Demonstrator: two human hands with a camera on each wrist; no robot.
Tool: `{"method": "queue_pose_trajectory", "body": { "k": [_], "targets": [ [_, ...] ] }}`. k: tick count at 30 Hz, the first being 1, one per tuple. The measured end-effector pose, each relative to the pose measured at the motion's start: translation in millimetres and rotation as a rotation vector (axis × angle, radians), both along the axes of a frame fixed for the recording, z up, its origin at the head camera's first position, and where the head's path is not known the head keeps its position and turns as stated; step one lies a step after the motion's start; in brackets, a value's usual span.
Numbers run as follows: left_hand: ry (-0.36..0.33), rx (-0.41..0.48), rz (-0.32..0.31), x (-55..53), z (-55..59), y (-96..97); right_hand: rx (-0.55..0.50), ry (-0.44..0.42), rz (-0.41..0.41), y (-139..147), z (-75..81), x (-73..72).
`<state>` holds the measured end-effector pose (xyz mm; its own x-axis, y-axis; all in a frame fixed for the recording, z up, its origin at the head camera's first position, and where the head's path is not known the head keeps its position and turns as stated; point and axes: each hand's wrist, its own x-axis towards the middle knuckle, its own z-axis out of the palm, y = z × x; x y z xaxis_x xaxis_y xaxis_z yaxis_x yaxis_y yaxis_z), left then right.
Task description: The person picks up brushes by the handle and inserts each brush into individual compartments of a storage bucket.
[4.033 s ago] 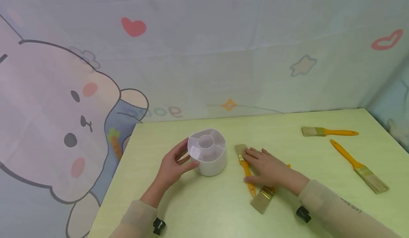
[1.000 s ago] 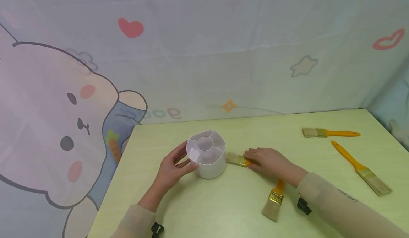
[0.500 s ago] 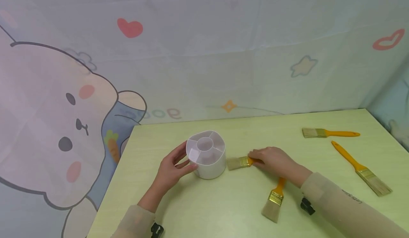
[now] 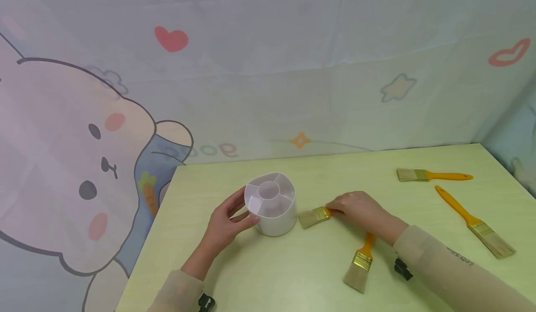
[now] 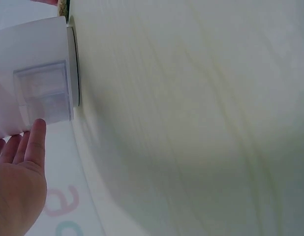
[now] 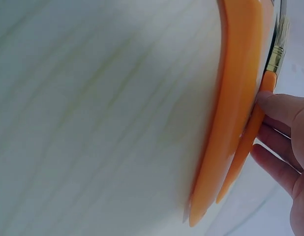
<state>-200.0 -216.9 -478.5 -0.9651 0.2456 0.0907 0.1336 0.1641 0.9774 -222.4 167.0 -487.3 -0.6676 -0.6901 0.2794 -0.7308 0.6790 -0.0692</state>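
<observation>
A white round organizer (image 4: pixel 276 221) with divided compartments stands mid-table. My left hand (image 4: pixel 224 226) holds its left side, thumb in front and fingers behind; in the left wrist view the fingers (image 5: pixel 38 142) reach the white wall beside a clear rectangular piece (image 5: pixel 44 91). My right hand (image 4: pixel 360 209) pinches the orange handle of a paintbrush (image 4: pixel 314 216), its pale bristles pointing left near the organizer's base. In the right wrist view thumb and fingers grip that thin handle (image 6: pixel 248 137). A second paintbrush (image 4: pixel 359 267) lies under my right forearm, bristles toward me; its handle end is hidden.
Two more orange-handled paintbrushes lie at the right: one paintbrush (image 4: pixel 433 175) crosswise at the back, the other paintbrush (image 4: pixel 473 221) slanting nearer the right edge. A printed cloth backdrop (image 4: pixel 268 93) hangs behind the table's (image 4: pixel 293 274) far edge.
The brush in my right hand has swung round, its bristles now leftward, and my flat palm has become a pinch on its handle. The brush nearest me has also turned. My left hand stays put.
</observation>
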Motion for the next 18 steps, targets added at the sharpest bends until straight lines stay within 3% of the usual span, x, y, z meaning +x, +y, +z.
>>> {"method": "queue_pose_trajectory", "body": {
  "k": [9,18],
  "targets": [
    [-0.009,0.007,0.006,0.2,-0.4,0.7,0.023,0.058,0.016,1,-0.5,-1.5],
    [-0.006,0.019,0.004,0.8,0.8,1.5,-0.004,0.043,-0.026,12,2.4,5.2]
  ]
}}
